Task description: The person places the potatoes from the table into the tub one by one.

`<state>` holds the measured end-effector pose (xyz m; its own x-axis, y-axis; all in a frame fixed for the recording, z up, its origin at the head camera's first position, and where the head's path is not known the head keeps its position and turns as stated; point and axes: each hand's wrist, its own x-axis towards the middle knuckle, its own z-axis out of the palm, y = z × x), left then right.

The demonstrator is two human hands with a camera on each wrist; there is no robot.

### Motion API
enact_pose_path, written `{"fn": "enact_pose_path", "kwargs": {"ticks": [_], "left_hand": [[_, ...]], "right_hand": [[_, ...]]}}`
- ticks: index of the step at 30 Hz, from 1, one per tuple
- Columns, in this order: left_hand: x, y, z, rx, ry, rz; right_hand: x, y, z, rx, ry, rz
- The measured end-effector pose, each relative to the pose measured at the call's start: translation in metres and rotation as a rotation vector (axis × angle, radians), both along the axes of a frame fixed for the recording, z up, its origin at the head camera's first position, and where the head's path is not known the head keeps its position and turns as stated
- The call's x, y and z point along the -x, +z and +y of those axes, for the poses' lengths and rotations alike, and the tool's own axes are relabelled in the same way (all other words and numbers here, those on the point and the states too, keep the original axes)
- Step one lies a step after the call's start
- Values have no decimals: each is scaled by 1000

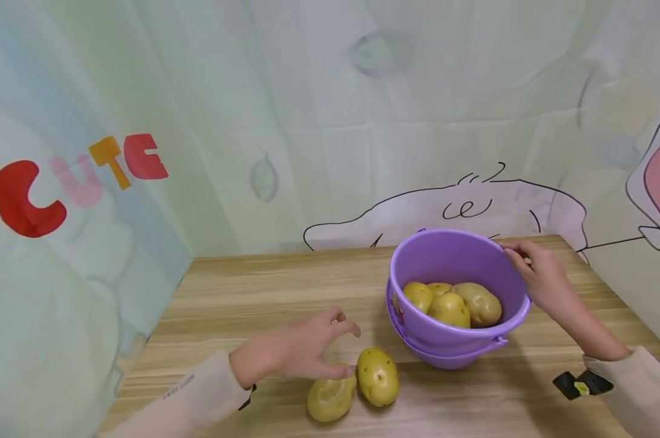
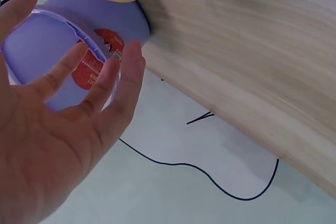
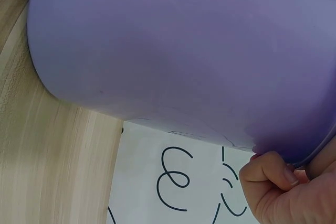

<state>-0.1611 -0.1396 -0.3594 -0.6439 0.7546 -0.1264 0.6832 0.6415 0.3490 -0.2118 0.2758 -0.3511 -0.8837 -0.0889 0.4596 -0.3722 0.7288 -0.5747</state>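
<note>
A purple bucket point(image 1: 450, 344) stands on the right part of the table with several potatoes point(image 1: 479, 304) inside. My right hand point(image 1: 543, 274) pinches its rim at the right side; in the right wrist view the curled fingers point(image 3: 270, 174) meet the rim's edge. Left of the bucket, two potatoes lie side by side on the wood: one rounder potato point(image 1: 378, 377) and one potato point(image 1: 330, 400) partly under my left thumb. Above them my left hand point(image 1: 302, 347) hovers with fingers spread and loosely bent, holding nothing. The left wrist view shows that hand point(image 2: 68, 124) before the bucket.
The wooden table point(image 1: 242, 298) reaches back to a printed curtain point(image 1: 308, 121) with cartoon drawings and coloured letters. The bucket's handle point(image 1: 472, 353) hangs down along its front. A red label point(image 2: 86, 72) sits on the bucket's side.
</note>
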Motion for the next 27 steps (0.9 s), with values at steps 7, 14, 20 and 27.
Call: {"fn": "enact_pose_path", "kwargs": {"ticks": [7, 14, 20, 27], "left_hand": [[-3, -9, -1, 15, -22, 49], [-6, -17, -3, 25, 8, 3], [-10, -25, -7, 29, 36, -28], [-14, -35, -9, 14, 48, -45]], "right_hand": [[1, -1, 0, 1, -1, 1], [0, 0, 0, 9, 3, 6], [0, 0, 0, 9, 6, 10], [-1, -1, 1, 9, 13, 20]]}}
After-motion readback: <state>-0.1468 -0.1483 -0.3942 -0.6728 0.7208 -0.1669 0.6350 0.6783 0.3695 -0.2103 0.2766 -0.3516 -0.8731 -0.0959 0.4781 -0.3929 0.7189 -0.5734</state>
